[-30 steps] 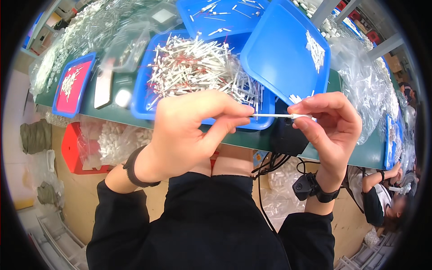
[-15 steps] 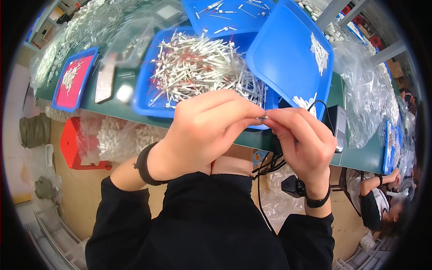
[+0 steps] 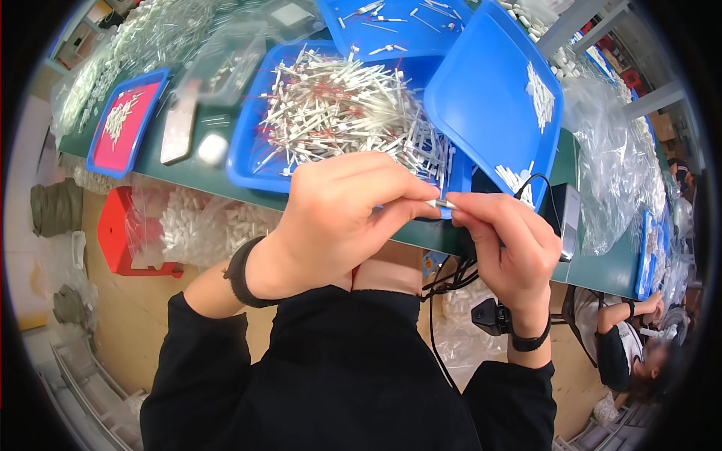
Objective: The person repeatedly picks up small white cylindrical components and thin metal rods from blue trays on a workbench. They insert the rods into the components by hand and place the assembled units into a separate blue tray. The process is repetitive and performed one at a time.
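Observation:
Above the table's near edge, my left hand and my right hand meet fingertip to fingertip. Both pinch a small, thin white stick with a dark band in its middle, each hand at one end; its ends are hidden in the fingers. Just beyond them is a large blue tray heaped with similar slim white sticks, some with red threads. A second blue tray leans over its right side, with white pieces in two small groups.
To the left lie a pink-lined tray of white pieces, a phone and a white rounded case. A black cable runs by a grey box on the right. Plastic bags lie beyond. A co-worker sits at far right.
My fingertips have drawn slightly apart, and more of the white stick with its dark band shows between them. The view has shifted slightly.

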Demonstrator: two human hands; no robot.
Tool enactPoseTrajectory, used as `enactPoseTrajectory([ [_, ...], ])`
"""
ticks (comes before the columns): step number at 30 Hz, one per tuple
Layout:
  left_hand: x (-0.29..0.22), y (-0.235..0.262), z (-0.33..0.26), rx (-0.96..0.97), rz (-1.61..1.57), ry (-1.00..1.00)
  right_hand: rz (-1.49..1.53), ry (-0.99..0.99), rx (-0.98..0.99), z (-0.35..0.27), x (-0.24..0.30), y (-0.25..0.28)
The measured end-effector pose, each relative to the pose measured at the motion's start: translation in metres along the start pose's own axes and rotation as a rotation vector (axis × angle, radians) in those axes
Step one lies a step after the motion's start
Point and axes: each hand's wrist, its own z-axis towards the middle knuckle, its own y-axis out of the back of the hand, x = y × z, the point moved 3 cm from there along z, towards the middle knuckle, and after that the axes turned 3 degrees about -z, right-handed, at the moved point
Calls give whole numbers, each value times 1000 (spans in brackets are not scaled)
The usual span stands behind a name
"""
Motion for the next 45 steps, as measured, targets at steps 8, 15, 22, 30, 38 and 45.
enactPoseTrajectory([
  [8, -8, 5, 2, 31, -9, -43, -15, 96, -39, -1, 3, -1],
  [15, -3, 4, 0, 39, 28, -132, 54, 70, 79, 4, 1, -6],
  [22, 69, 56, 31, -69, 310, 34, 162, -447, -51, 14, -79, 43],
  [30, 226, 197, 43, -36, 763, 609, -461, -734, 382, -47, -192, 74],
  [38, 284, 175, 28, 23, 868, 901, -482, -725, 458, -46, -189, 50],
  [45, 279, 176, 26, 49, 804, 1045, -518, -768, 428, -46, -176, 49],
])
